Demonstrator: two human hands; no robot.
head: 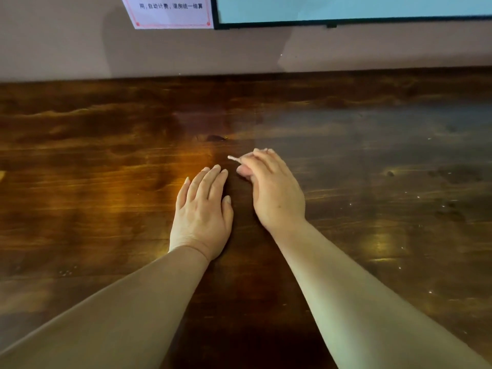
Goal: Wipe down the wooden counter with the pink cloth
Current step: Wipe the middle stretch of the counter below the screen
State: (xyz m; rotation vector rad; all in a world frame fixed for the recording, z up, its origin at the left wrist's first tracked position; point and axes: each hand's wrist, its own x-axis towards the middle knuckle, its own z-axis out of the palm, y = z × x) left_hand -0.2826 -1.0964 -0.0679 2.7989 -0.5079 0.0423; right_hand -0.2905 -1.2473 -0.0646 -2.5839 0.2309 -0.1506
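Pink cloth: I cannot find a full one in view. Only a small pale pinkish scrap shows, pinched in the curled fingers of the right hand, its long axis pointing up-left toward the wall. Whether it is cloth I cannot tell. Left hand lies flat on the dark glossy wooden counter, fingers straight and close together, holding nothing, just beside the right. Right hand is nearer the scrap. Specks remain on the counter's right part; I judge wiping not done.

Dark glossy wooden counter, left hand flat on it
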